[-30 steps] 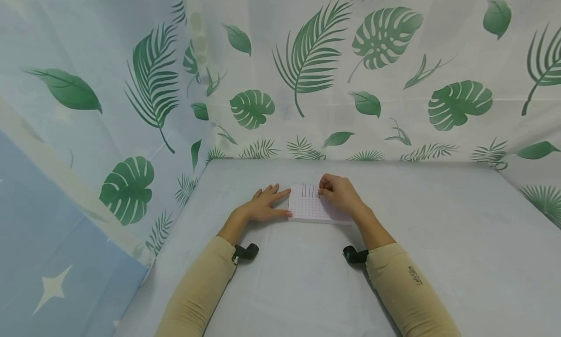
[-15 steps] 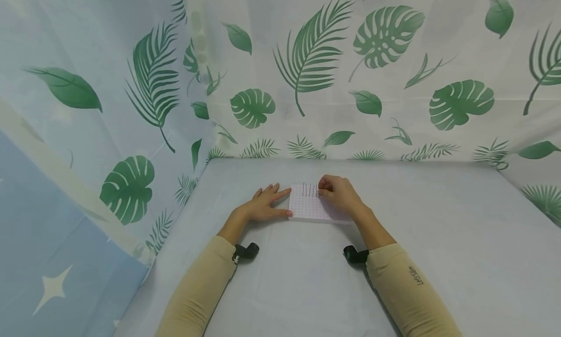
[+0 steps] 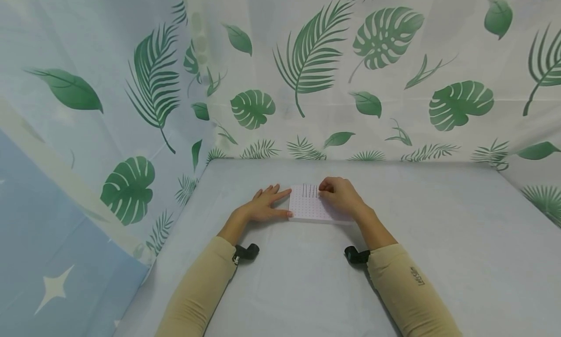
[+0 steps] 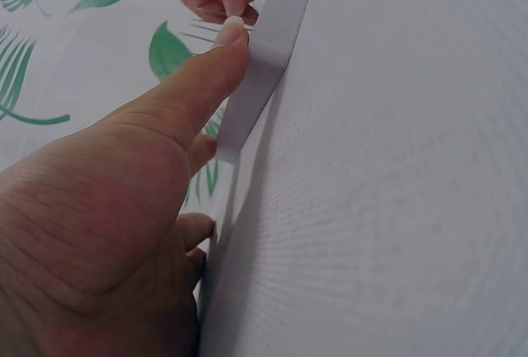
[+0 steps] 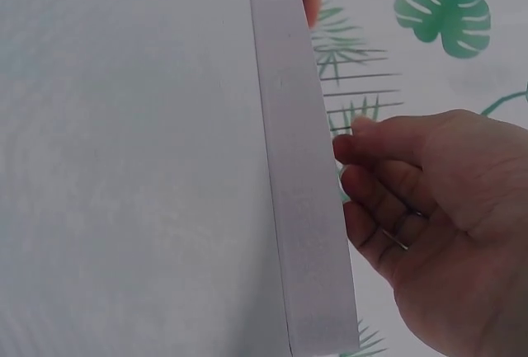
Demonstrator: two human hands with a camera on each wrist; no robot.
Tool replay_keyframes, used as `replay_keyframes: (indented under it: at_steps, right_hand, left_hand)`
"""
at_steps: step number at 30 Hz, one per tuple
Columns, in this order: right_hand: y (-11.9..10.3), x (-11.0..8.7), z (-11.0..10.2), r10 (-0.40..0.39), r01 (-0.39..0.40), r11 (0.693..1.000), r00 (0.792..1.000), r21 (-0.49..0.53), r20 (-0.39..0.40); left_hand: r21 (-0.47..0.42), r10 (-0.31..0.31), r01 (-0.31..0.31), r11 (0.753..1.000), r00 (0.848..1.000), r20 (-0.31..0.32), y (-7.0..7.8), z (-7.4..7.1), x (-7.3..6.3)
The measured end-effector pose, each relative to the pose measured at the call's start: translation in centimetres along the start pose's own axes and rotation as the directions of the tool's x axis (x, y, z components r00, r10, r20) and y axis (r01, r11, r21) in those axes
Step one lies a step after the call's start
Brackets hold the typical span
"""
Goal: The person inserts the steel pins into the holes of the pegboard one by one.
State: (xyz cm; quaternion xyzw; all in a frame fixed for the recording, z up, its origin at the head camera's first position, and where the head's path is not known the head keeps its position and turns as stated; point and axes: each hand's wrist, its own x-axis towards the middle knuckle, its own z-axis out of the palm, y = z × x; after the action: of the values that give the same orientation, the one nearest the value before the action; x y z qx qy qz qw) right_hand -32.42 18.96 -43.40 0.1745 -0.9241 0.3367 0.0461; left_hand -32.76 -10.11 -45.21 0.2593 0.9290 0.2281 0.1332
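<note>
A white pegboard [image 3: 307, 210] with a grid of small holes lies flat on the table. Several thin dark pins [image 5: 363, 77] stand upright in a row toward its far edge. My left hand [image 3: 263, 204] lies at the board's left side, fingers spread, with thumb and index fingertip touching its edge. Over the far right part of the board, my right hand [image 3: 342, 195] pinches a thin pin [image 5: 340, 129] between thumb and index finger, at the right end of the row. The other fingers of that hand are curled. Its palm and wrist hide the board's right part.
A pale cloth covers the table [image 3: 298, 278]. Behind it hangs a white curtain [image 3: 307, 122] printed with green leaves, and a blue cloth [image 3: 57, 244] hangs at the left. A black wrist camera [image 3: 247, 252] sits on each sleeve.
My right hand has shifted very slightly, still pinching at the end of the row. The left hand and the board have stayed in place.
</note>
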Motion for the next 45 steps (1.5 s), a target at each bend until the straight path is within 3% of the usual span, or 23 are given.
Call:
replay_keyframes:
  at_steps: [6, 24, 36, 45]
  right_hand:
    - [0.2, -0.2, -1.1, 0.018, -0.018, 1.0, 0.999, -0.003, 0.033]
    - [1.5, -1.1, -4.9, 0.033, -0.031, 0.999, 0.993, 0.024, -0.109]
    - [2.5, -1.5, -5.7, 0.077, -0.075, 0.997, 0.99, 0.024, -0.117]
    - [3.5, -2.0, -6.8, 0.137, -0.135, 0.99, 0.989, 0.027, -0.054]
  left_hand:
    - [-0.006, 0.008, -0.008, 1.0, 1.0, 0.001, -0.1, 0.1, 0.1]
    - [-0.012, 0.015, -0.015, 1.0, 1.0, -0.007, -0.2, 0.3, 0.1]
    - [-0.002, 0.007, -0.007, 1.0, 1.0, -0.016, -0.2, 0.4, 0.1]
    - [-0.017, 0.011, -0.012, 1.0, 1.0, -0.019, 0.0, 0.2, 0.0]
